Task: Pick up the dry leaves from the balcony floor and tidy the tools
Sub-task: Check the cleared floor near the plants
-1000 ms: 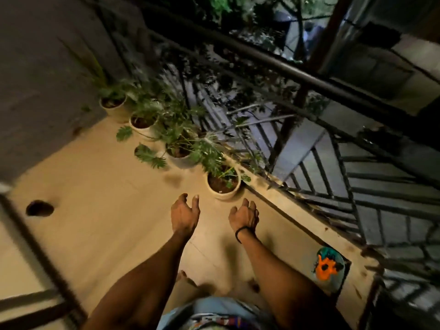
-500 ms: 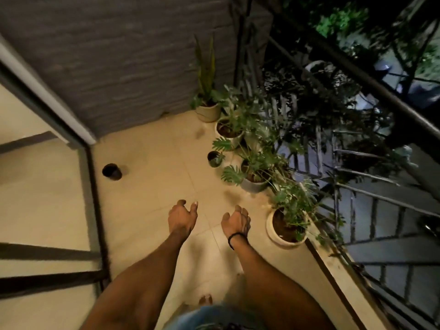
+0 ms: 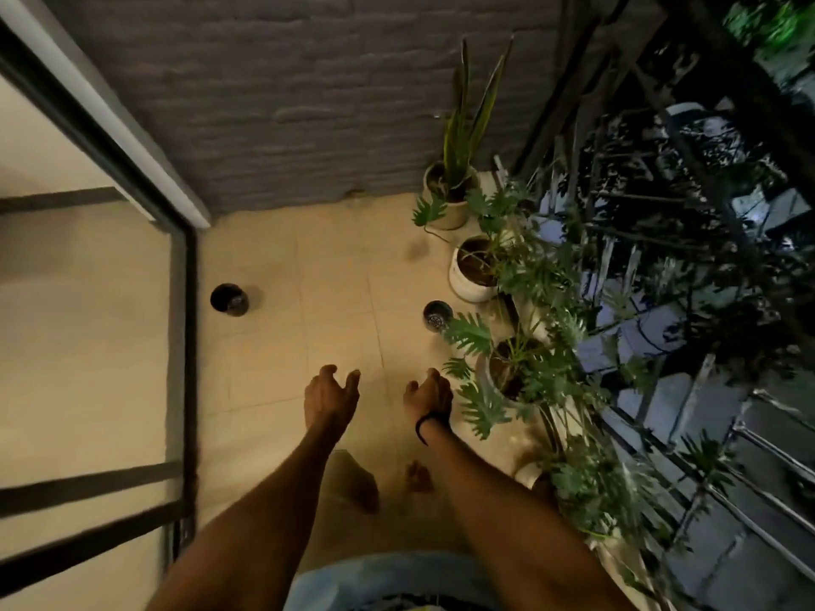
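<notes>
Both left hand (image 3: 328, 392) and right hand (image 3: 430, 394) hang empty, loosely curled; the far brown fleck (image 3: 414, 251), seemingly a light, brittle dry leaf, wants a gentle edge pinch.

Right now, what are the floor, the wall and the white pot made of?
Floor: probably ceramic or stone tile, smooth and beige; thin grout lines cross it.
Wall: looks like grey brick or rough stone cladding, matt; uneven horizontal courses show.
White pot: likely glazed ceramic, maybe plastic; its rounded side has a slight sheen.
</notes>
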Tool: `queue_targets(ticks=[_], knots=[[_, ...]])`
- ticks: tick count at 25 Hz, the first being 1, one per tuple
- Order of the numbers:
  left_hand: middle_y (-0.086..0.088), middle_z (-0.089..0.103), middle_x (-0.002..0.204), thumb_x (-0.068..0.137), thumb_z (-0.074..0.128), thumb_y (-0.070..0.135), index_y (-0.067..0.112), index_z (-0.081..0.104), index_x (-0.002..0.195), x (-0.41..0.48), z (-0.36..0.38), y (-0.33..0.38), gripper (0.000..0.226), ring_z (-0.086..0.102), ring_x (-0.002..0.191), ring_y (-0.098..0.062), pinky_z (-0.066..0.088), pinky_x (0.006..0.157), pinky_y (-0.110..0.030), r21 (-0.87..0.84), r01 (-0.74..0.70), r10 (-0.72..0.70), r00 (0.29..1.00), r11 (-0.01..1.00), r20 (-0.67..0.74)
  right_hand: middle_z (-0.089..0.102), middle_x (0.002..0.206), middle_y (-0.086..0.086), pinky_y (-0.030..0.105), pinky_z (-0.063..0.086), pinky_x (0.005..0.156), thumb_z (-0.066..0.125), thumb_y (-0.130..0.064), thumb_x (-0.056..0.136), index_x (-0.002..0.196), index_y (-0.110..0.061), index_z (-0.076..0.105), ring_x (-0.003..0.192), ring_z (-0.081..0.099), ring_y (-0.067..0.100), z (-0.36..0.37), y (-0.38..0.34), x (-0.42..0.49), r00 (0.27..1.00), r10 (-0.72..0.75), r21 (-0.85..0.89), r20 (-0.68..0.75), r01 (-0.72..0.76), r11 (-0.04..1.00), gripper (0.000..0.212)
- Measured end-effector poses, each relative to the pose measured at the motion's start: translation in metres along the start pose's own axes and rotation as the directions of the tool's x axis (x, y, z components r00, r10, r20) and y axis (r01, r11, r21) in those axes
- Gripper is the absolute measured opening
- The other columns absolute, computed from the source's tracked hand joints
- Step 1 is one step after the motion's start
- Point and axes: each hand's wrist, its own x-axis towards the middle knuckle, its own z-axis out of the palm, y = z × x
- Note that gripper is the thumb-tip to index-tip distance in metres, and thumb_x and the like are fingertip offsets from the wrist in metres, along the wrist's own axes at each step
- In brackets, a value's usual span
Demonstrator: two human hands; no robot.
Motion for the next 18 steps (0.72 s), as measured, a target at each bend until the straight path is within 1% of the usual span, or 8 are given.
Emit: queue_targets(ticks=[2, 4, 6, 8, 11, 14, 15, 18], knots=[[-0.016, 0.069, 0.115, 0.095, 0.054, 0.057, 0.008, 0.05, 0.138, 0.043, -0.002, 0.021, 0.065, 0.063, 0.113, -0.032, 0.052, 0.086, -0.04, -0.002, 0.013, -0.013, 0.999, 1.0, 0.041, 0.048, 0.14, 0.017, 0.041, 0.04, 0.103, 0.048, -0.027, 0.097, 0.144, -0.009, 0.039, 0.129, 0.045, 0.034, -0.002, -0.025, 0.042, 0.998, 0.045, 0.021, 0.031, -0.046, 0.999, 0.051], [-0.016, 0.066, 0.123, 0.097, 0.056, 0.052, 0.009, 0.05, 0.139, 0.089, 0.001, 0.039, 0.061, 0.063, 0.111, -0.031, 0.054, 0.087, -0.038, 0.023, 0.031, -0.033, 0.994, 0.999, 0.1, 0.052, 0.137, 0.018, 0.038, 0.042, 0.1, 0.047, -0.028, 0.098, 0.144, -0.008, 0.039, 0.127, 0.049, 0.034, 0.001, -0.043, 0.085, 0.989, 0.137, 0.026, 0.06, -0.139, 0.99, 0.051], [-0.017, 0.064, 0.127, 0.099, 0.055, 0.046, 0.009, 0.049, 0.14, 0.147, 0.01, 0.056, 0.056, 0.062, 0.112, -0.032, 0.054, 0.088, -0.037, 0.069, 0.001, -0.013, 0.984, 0.998, 0.176, 0.054, 0.138, 0.019, 0.035, 0.042, 0.1, 0.047, -0.03, 0.099, 0.143, -0.006, 0.042, 0.127, 0.051, 0.032, 0.008, -0.063, 0.138, 0.973, 0.223, 0.056, 0.053, -0.226, 0.972, 0.05], [-0.017, 0.063, 0.13, 0.098, 0.056, 0.046, 0.011, 0.048, 0.142, 0.215, 0.036, 0.06, 0.056, 0.063, 0.112, -0.032, 0.054, 0.09, -0.039, 0.085, -0.019, -0.003, 0.968, 0.996, 0.252, 0.05, 0.143, 0.018, 0.034, 0.04, 0.104, 0.046, -0.031, 0.1, 0.142, -0.005, 0.044, 0.129, 0.049, 0.03, 0.031, -0.07, 0.197, 0.957, 0.284, 0.074, 0.061, -0.288, 0.955, 0.049], [-0.015, 0.064, 0.128, 0.095, 0.058, 0.052, 0.015, 0.046, 0.143, 0.301, 0.086, 0.061, 0.061, 0.065, 0.106, -0.028, 0.057, 0.088, -0.045, 0.171, -0.063, 0.003, 0.945, 0.983, 0.327, 0.048, 0.144, 0.017, 0.034, 0.036, 0.105, 0.049, -0.029, 0.1, 0.144, -0.004, 0.04, 0.131, 0.047, 0.031, 0.065, -0.071, 0.278, 0.933, 0.356, 0.16, 0.049, -0.36, 0.919, 0.051], [-0.013, 0.063, 0.129, 0.095, 0.057, 0.055, 0.017, 0.045, 0.143, 0.384, 0.159, 0.057, 0.063, 0.064, 0.103, -0.025, 0.056, 0.088, -0.043, 0.214, -0.082, -0.008, 0.921, 0.973, 0.389, 0.049, 0.144, 0.014, 0.038, 0.037, 0.108, 0.051, -0.035, 0.099, 0.144, -0.007, 0.043, 0.132, 0.047, 0.032, 0.116, -0.05, 0.371, 0.859, 0.5, 0.337, 0.113, -0.506, 0.794, 0.053], [-0.012, 0.062, 0.13, 0.095, 0.057, 0.055, 0.017, 0.044, 0.144, 0.412, 0.188, 0.055, 0.064, 0.064, 0.104, -0.024, 0.056, 0.089, -0.043, 0.212, -0.096, 0.002, 0.915, 0.972, 0.403, 0.051, 0.142, 0.014, 0.041, 0.039, 0.107, 0.053, -0.036, 0.098, 0.141, -0.007, 0.046, 0.129, 0.049, 0.033, 0.135, -0.039, 0.407, 0.829, 0.549, 0.418, 0.102, -0.537, 0.733, 0.052], [-0.012, 0.06, 0.132, 0.096, 0.056, 0.053, 0.018, 0.039, 0.148, 0.474, 0.282, 0.041, 0.065, 0.061, 0.105, -0.021, 0.051, 0.095, -0.042, 0.238, -0.178, 0.04, 0.87, 0.955, 0.491, 0.055, 0.137, 0.018, 0.047, 0.043, 0.105, 0.055, -0.035, 0.097, 0.137, -0.004, 0.051, 0.124, 0.053, 0.036, 0.189, 0.0, 0.495, 0.742, 0.67, 0.6, 0.021, -0.546, 0.585, 0.05]])
